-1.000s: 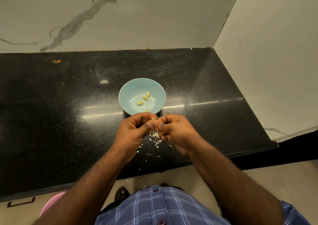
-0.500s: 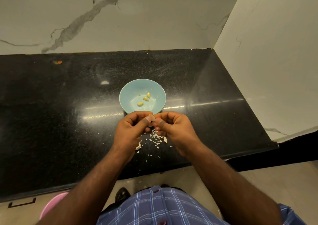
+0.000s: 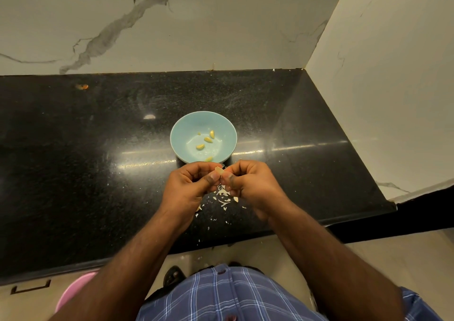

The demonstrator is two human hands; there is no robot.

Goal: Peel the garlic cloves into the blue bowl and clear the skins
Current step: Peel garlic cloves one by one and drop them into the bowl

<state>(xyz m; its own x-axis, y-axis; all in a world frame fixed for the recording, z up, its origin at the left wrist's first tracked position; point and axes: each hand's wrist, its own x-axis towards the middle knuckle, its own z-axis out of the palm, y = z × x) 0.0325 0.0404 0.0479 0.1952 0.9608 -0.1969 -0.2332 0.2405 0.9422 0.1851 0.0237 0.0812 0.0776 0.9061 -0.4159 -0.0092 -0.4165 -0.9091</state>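
Clove pinched between left hand | right hand | near bowl

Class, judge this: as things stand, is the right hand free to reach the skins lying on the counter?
Probably not yet: the right hand pinches the clove with the left hand, above the skins.

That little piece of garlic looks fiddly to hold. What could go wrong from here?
The garlic clove is pinched between both thumbs just short of the blue bowl, so if it slips it may land on the counter instead. Skins are scattered under the hands near the counter's front edge, and some bits seem to lie on the floor already; more could fall while being cleared.
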